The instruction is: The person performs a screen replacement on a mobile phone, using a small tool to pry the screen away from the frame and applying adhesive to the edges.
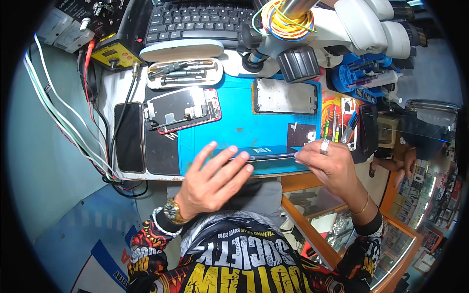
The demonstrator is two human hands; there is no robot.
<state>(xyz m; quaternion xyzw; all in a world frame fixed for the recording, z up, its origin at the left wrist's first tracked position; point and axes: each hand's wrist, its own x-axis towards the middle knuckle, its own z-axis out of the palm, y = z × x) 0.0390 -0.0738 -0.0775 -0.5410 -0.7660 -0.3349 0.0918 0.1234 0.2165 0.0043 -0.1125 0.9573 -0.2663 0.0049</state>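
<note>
Near the mat's front edge, a thin dark phone-sized panel [271, 156] shows almost edge-on, with a small white label just behind its edge. My right hand [328, 163], wearing a ring, pinches its right end between thumb and fingers. My left hand [212, 183] has its fingers stretched and slightly spread at the panel's left end; whether they touch it I cannot tell. Farther back on the blue mat [229, 117] lies a phone frame with a pale metal plate [286, 95]. To its left sits an opened phone with a red rim [185, 110].
A dark phone [129, 136] lies at the bench's left. Behind are an open case of screwdrivers [183, 73], a keyboard [198, 22] and a microscope [359, 24]. Tweezers and tools [337, 124] and a blue holder [359, 75] stand right. Cables [68, 117] hang left.
</note>
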